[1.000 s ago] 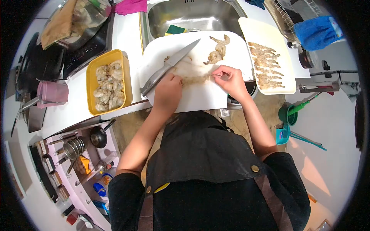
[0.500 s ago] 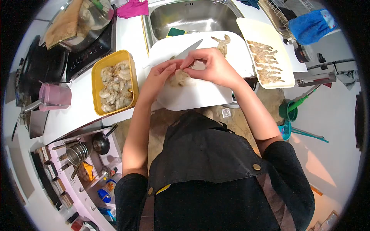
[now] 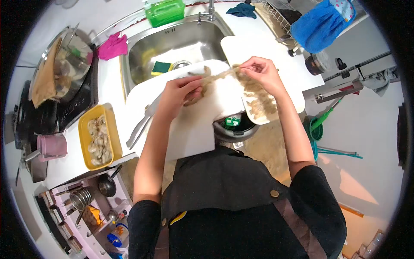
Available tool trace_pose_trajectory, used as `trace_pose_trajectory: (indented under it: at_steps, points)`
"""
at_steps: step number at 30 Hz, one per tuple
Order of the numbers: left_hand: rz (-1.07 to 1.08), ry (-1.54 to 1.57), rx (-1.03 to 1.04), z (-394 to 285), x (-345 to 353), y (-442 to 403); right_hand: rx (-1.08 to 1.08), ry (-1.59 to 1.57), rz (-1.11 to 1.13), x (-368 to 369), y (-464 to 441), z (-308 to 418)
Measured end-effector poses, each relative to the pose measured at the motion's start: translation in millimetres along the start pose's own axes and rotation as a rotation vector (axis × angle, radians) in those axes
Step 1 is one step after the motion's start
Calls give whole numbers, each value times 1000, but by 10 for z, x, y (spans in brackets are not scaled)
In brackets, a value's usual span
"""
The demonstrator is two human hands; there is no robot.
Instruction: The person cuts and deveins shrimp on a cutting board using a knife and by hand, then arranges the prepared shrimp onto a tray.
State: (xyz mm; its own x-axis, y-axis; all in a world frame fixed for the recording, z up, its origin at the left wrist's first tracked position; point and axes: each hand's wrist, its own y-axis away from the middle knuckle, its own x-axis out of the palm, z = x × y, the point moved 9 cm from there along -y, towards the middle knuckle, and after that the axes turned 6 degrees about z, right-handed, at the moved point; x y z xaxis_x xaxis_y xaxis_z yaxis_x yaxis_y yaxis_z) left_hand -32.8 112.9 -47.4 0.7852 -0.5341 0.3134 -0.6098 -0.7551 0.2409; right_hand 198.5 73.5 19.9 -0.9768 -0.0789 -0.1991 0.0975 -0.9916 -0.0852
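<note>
Shrimp (image 3: 219,77) held stretched between left hand (image 3: 179,93) and right hand (image 3: 264,77).

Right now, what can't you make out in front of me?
All in the head view:
Held shrimp: blurred, so its details are lost.
Knife: tip hidden behind the left hand.
Shrimp row on the tray: too blurred to count, partly behind the right hand.
Bin: part of its inside is covered by the cutting board.
Tap: top cut off by the upper edge.

The white counter (image 3: 110,82) carries a cutting board (image 3: 194,129) and a yellow tub (image 3: 114,142).
</note>
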Motion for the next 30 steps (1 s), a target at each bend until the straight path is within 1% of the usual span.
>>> trace_pose_trajectory:
  at_steps: [1,4,6,7,10,11,14,15,16,17,18,19,20,22,24,26,28,29,30]
  points:
    - [16,-47,7,-9,177,-230,17,49,-27,-287,-8,-142]
    - [-36,-236,94,-47,663,-885,71,188,-113,-1008,-31,-474]
    - [-74,-468,129,-67,909,-1274,148,303,-132,-1401,-76,-756]
    - [-94,-584,144,-52,982,-1437,142,308,-152,-1507,-97,-835]
    - [-175,-1024,265,-47,1166,-1725,227,421,-173,-1698,-117,-1063]
    - [-201,-1011,240,25,1155,-1770,253,396,-158,-1757,-134,-1258]
    - [-294,-1279,137,-42,1252,-1674,182,554,-133,-1776,-165,-1311]
    - [-341,-1266,205,-101,1234,-1580,127,734,-151,-1738,-166,-1124]
    - [-392,-1255,273,-168,1201,-1463,20,819,-114,-1720,-222,-1096]
    - [-444,-1246,344,-242,1164,-1334,-40,860,-164,-1673,-246,-1019]
    - [-468,-1208,330,-281,1050,-1214,-102,899,-218,-1620,-253,-856]
    - [-490,-1169,319,-334,890,-1058,-51,879,-179,-1509,-312,-750]
    - [-508,-1130,308,-387,735,-876,-96,759,-130,-1325,-370,-642]
    - [-603,-981,100,-484,384,-370,-175,520,-41,-881,-468,-446]
    - [-714,-1019,53,-443,-89,142,-156,508,192,-178,-547,-313]
    - [-787,-1176,10,-383,-471,660,-301,461,357,438,-527,-206]
    - [-804,-1287,-40,-348,-669,1097,-348,590,398,902,-608,-223]
    - [-756,-1284,-69,-274,-755,1244,-373,655,417,1086,-634,-236]
    - [-745,-1302,-77,-251,-783,1334,-333,715,398,1176,-668,-297]
